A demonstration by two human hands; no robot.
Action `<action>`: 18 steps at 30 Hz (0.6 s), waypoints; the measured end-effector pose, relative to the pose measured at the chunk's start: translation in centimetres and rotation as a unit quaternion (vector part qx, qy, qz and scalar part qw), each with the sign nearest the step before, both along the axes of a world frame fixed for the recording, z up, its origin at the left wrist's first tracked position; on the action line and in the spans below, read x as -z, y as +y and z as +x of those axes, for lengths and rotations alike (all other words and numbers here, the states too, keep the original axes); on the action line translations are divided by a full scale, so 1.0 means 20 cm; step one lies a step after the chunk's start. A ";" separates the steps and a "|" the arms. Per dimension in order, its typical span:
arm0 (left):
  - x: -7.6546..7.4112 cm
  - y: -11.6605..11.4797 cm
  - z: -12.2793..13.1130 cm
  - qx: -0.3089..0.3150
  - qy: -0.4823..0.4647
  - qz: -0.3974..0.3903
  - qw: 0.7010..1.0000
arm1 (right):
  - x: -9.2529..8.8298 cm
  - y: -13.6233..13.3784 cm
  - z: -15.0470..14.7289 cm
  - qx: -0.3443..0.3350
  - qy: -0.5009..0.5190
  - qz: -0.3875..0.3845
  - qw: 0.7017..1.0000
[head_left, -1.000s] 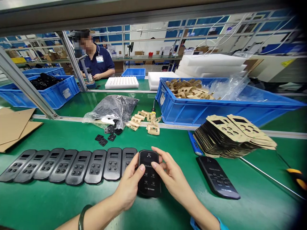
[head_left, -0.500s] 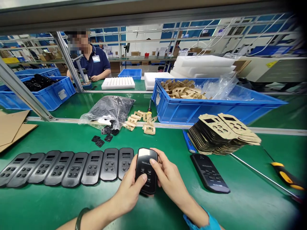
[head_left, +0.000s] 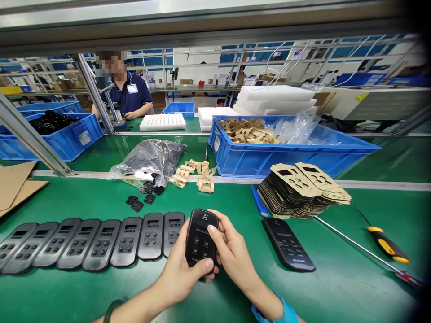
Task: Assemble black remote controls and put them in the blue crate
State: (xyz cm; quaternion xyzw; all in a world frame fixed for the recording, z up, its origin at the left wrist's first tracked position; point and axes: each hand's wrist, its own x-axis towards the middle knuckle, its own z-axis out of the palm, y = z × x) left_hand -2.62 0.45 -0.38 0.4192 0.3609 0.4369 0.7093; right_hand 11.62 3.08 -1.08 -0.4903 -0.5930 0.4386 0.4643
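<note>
Between both hands I hold a black remote control [head_left: 199, 244] with a glossy face and round buttons, tilted up over the green bench. My left hand [head_left: 182, 264] grips its left side, thumb pressed near the bottom edge. My right hand [head_left: 232, 246] wraps its right side, thumb on the face below the top. To the left lies a row of several black remote housings [head_left: 126, 242] with raised buttons and no glossy face. A second glossy-faced remote [head_left: 288, 244] rests at the right. Further right stands a stack of adhesive-backed face panels [head_left: 296, 190].
Behind are a bag of black parts [head_left: 148, 159], loose rubber keypads [head_left: 136, 203] and tan paper scraps [head_left: 205, 184]. A large blue bin [head_left: 289, 157] holds more scraps. Screwdrivers [head_left: 387, 244] and a blue cutter [head_left: 259, 202] lie right. A co-worker [head_left: 129, 96] sits across the bench.
My left thumb has slid from the buttons down to the remote's bottom edge. The remote has tilted a little, so its upper face shows without the bright glare. The camera view has shifted slightly.
</note>
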 end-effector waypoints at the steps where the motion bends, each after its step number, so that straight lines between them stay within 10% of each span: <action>1: 0.00 0.00 -0.01 -0.001 0.003 -0.002 1.000 | 0.00 0.00 0.00 0.001 -0.004 0.009 1.000; 6: 0.01 0.02 -0.02 -0.034 0.040 -0.004 0.999 | 0.01 0.00 -0.01 0.004 -0.029 0.041 0.999; 11: 0.10 0.00 -0.02 -0.074 0.202 0.152 0.965 | 0.00 -0.01 -0.02 -0.022 -0.113 0.093 0.989; 18: 0.18 -0.02 -0.04 0.027 0.195 0.285 0.938 | -0.25 0.03 0.19 -0.018 -0.394 0.038 0.918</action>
